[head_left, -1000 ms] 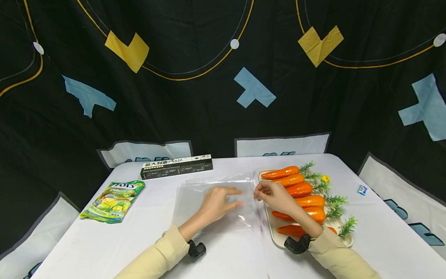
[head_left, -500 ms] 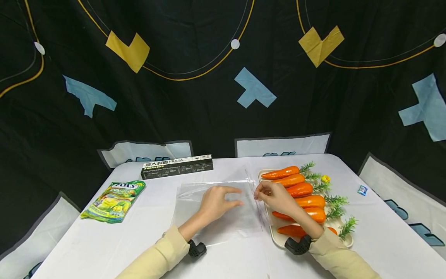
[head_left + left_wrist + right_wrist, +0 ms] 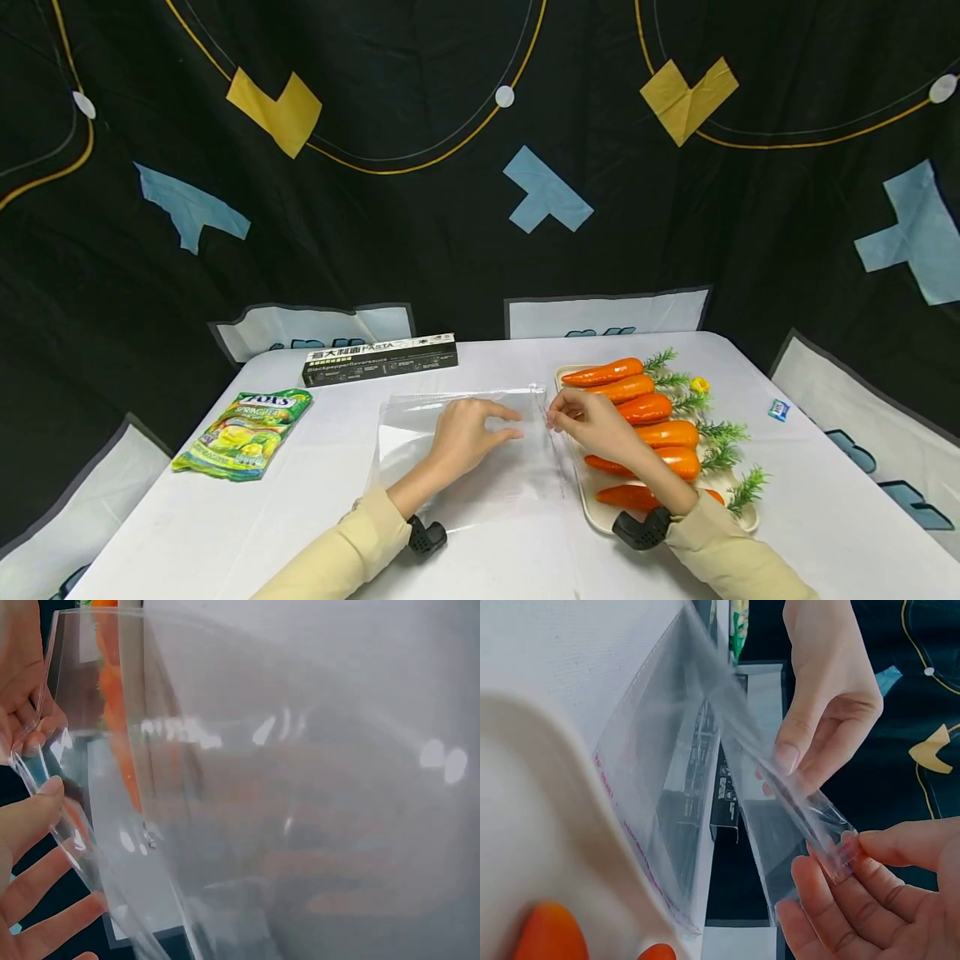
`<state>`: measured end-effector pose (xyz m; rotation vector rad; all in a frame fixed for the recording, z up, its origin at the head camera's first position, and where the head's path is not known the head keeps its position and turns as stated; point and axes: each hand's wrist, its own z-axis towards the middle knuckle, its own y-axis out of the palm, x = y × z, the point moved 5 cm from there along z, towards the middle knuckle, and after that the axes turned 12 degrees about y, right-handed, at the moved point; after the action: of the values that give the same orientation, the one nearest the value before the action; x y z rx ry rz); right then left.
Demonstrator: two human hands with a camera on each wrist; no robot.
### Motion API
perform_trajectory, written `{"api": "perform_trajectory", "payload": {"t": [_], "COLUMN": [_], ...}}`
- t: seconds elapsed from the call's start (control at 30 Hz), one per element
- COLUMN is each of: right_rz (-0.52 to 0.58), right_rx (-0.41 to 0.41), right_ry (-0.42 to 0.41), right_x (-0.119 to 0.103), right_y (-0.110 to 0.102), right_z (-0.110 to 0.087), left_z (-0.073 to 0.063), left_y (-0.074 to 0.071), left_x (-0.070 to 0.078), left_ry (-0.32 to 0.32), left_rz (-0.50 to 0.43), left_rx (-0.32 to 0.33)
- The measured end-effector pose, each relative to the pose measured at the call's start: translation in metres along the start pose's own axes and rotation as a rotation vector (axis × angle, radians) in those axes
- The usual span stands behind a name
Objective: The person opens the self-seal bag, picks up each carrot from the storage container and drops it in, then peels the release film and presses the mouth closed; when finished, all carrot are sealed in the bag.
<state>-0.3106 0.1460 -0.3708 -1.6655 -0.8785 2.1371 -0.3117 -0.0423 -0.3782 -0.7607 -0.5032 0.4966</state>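
Between the hands is a clear plastic bag (image 3: 465,492), its film raised toward its right edge. My right hand (image 3: 588,421) pinches the bag's edge between thumb and fingertips, plainest in the right wrist view, where the film (image 3: 761,832) bunches at the fingers. My left hand (image 3: 467,437) is over the bag with thumb and index finger apart. In the left wrist view its thumb and straight fingers (image 3: 45,889) touch the folded film along the edge. A cream tray (image 3: 592,512) of orange carrots (image 3: 667,433) with green tops lies under and beyond my right forearm.
A black pasta box (image 3: 381,360) stands at the back of the white table. Left of the bag lies a green FOX'S candy packet (image 3: 243,435). A small blue wrapped piece (image 3: 778,409) and a yellow bit (image 3: 700,385) lie right of the tray.
The bag's film has shifted: its upper right corner stood up half a second ago and is lower now, and its lower edge reaches slightly further forward. Both hands stay almost in place.
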Motion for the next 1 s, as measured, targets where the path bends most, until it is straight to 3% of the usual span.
{"api": "perform_trajectory", "payload": {"t": [0.4, 0.83, 1.0], "right_rz": [-0.015, -0.023, -0.052], "right_rx": [0.013, 0.007, -0.019], "right_ry": [0.017, 0.042, 0.044], "right_x": [0.004, 0.009, 0.01], "right_y": [-0.002, -0.003, -0.001], "right_z": [0.0, 0.001, 0.0], "left_z": [-0.002, -0.002, -0.006], "left_y": [-0.009, -0.039, -0.047], "left_x": [-0.005, -0.015, -0.019], "left_ry": [-0.029, -0.133, -0.135], "left_rz": [-0.064, -0.159, -0.192], "left_rx": [0.023, 0.077, 0.088]}}
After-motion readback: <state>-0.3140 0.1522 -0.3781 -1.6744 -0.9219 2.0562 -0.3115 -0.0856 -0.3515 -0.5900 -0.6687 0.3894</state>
